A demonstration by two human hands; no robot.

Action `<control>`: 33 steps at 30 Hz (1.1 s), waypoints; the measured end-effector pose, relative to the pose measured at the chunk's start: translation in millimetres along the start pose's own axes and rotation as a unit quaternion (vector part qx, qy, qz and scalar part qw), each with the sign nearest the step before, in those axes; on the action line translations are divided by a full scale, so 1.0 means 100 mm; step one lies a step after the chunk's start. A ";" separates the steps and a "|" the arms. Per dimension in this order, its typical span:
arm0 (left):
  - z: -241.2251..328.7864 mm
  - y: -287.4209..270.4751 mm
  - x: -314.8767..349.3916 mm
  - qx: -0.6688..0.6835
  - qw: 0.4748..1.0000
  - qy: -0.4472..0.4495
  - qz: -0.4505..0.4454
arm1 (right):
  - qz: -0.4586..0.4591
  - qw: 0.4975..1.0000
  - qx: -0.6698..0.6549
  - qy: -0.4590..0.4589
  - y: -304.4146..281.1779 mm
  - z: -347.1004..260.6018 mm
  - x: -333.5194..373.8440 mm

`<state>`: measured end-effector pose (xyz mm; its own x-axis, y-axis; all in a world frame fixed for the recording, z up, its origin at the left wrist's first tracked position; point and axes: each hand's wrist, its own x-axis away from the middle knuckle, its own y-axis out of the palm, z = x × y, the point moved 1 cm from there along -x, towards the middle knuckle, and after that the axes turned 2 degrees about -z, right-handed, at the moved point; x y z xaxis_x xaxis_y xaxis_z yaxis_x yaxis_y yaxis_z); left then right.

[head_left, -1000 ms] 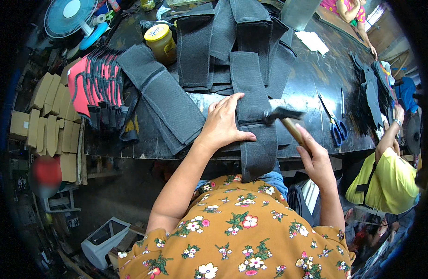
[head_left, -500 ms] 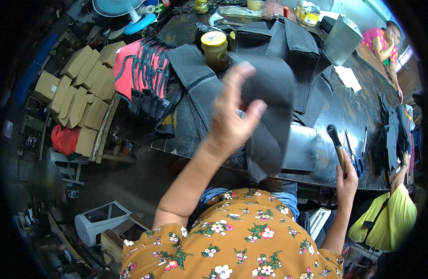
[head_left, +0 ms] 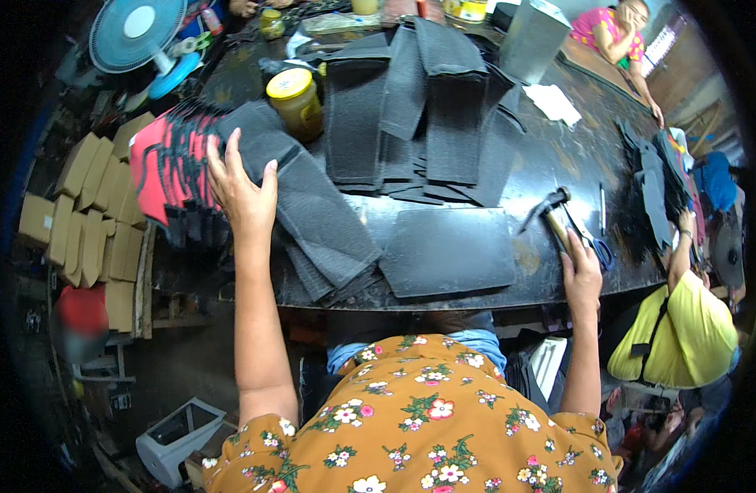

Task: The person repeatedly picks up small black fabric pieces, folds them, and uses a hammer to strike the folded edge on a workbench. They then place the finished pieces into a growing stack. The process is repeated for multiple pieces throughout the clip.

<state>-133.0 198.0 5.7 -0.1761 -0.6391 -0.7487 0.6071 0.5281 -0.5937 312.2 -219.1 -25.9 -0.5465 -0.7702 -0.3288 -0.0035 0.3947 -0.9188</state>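
Observation:
My left hand (head_left: 245,193), fingers spread, is over the upper end of a stack of long black fabric pieces (head_left: 324,214). It grips nothing; whether its fingertips touch the top piece I cannot tell. Just left of it lie several pink and black cut pieces (head_left: 160,168), fanned in a pile. My right hand (head_left: 582,271) is closed around the wooden handle of a hammer (head_left: 556,223), its dark head pointing away from me at the table's right. Beside the hammer lie scissors with blue handles (head_left: 601,251). A flat dark slab (head_left: 452,255) sits between my hands.
More black fabric pieces (head_left: 406,115) lie across the table's middle, beside a yellow-lidded jar (head_left: 295,103). A metal can (head_left: 532,41) and white paper (head_left: 553,104) are farther back. Boxes (head_left: 90,205) and a fan (head_left: 138,37) stand left. Other people are at the right, one in yellow (head_left: 678,333).
My left hand has moved left and let go of the black fabric piece, which now lies on the stack. The view has shifted right. My right hand still holds the hammer.

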 end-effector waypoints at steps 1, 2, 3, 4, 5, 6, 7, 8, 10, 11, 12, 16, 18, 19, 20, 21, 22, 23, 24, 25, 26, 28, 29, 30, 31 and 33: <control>0.10 0.00 0.01 0.011 0.998 0.008 -0.068 | -0.021 1.000 -0.014 0.012 -0.01 -0.05 -0.04; 0.19 0.01 0.03 0.015 0.993 0.047 -0.109 | -0.012 1.000 -0.020 -0.009 -0.04 -0.11 -0.09; 0.27 0.02 0.07 0.007 0.986 0.108 -0.124 | -0.041 0.999 -0.029 0.003 -0.09 -0.16 -0.15; 0.31 0.06 0.10 0.090 0.967 0.090 -0.223 | -0.008 0.999 -0.035 -0.028 -0.10 -0.24 -0.26; 0.35 0.11 0.18 -0.007 0.938 0.074 -0.339 | 0.022 0.998 -0.044 -0.042 -0.09 -0.32 -0.39; 0.35 0.12 0.21 0.009 0.948 0.086 -0.305 | 0.010 0.995 -0.092 -0.042 -0.06 -0.40 -0.54; 0.33 0.14 0.25 0.004 0.946 0.070 -0.317 | 0.018 0.987 -0.148 -0.066 0.00 -0.47 -0.72; 0.31 0.16 0.26 0.030 0.953 0.093 -0.286 | -0.006 0.986 -0.161 -0.048 0.09 -0.52 -0.94; 0.26 0.14 0.30 0.046 0.955 0.084 -0.280 | -0.016 0.990 -0.137 -0.019 0.37 -0.59 -1.46; 0.26 0.11 0.30 0.047 0.961 0.088 -0.257 | -0.010 0.995 -0.098 0.018 0.56 -0.63 -1.71; 0.27 0.08 0.31 0.044 0.968 0.084 -0.232 | -0.008 0.998 -0.035 0.053 0.75 -0.67 -1.92; 0.48 -0.17 0.36 0.082 0.980 0.041 -0.176 | -0.031 0.972 -0.162 0.170 1.32 -0.60 -2.30; 0.62 -0.31 0.38 0.137 0.975 0.039 -0.173 | 0.073 0.928 -0.337 0.140 1.29 -0.52 -2.37; 0.69 -0.37 0.40 0.172 0.968 0.035 -0.179 | 0.113 0.891 -0.407 0.168 1.23 -0.50 -2.38; 0.76 -0.42 0.41 0.200 0.964 0.035 -0.171 | 0.145 0.866 -0.458 0.139 1.06 -0.44 -2.35; 0.84 -0.45 0.42 0.229 0.960 0.038 -0.158 | 0.146 0.834 -0.517 0.125 0.85 -0.39 -2.31; 0.92 -0.46 0.43 0.283 0.945 0.010 -0.165 | 0.118 0.758 -0.633 0.102 0.61 -0.36 -2.24; 1.02 -0.45 0.45 0.336 0.926 -0.018 -0.168 | 0.072 0.705 -0.689 0.148 0.37 -0.34 -2.16; 1.14 -0.43 0.49 0.404 0.896 -0.058 -0.177 | 0.038 0.725 -0.676 0.128 0.15 -0.37 -2.01; 1.30 -0.36 0.52 0.493 0.840 -0.091 -0.205 | -0.002 0.735 -0.672 0.095 -0.04 -0.43 -1.78; 1.46 -0.31 0.57 0.545 0.798 -0.085 -0.244 | -0.040 0.751 -0.653 0.086 -0.12 -0.56 -1.58; 1.79 -0.18 0.70 0.595 0.704 -0.106 -0.372 | -0.081 0.768 -0.634 0.050 -0.15 -0.87 -1.13; 1.96 -0.09 0.74 0.603 0.653 -0.126 -0.440 | -0.066 0.779 -0.615 0.102 -0.09 -1.05 -0.87; 2.15 0.02 0.77 0.647 0.570 -0.166 -0.479 | -0.120 0.745 -0.654 0.055 -0.11 -1.18 -0.64; 2.25 0.04 0.80 0.705 0.496 -0.183 -0.473 | -0.167 0.702 -0.691 0.038 -0.13 -1.29 -0.44; 2.38 0.05 0.84 0.745 0.471 -0.216 -0.419 | -0.172 0.708 -0.683 0.043 -0.11 -1.46 -0.22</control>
<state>39.6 14.1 10.0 -0.8597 -0.4979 -0.1140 0.3909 -0.7850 0.4806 202.1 -133.4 23.1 -0.3655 -0.9284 -0.0678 -0.9240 0.3530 0.1470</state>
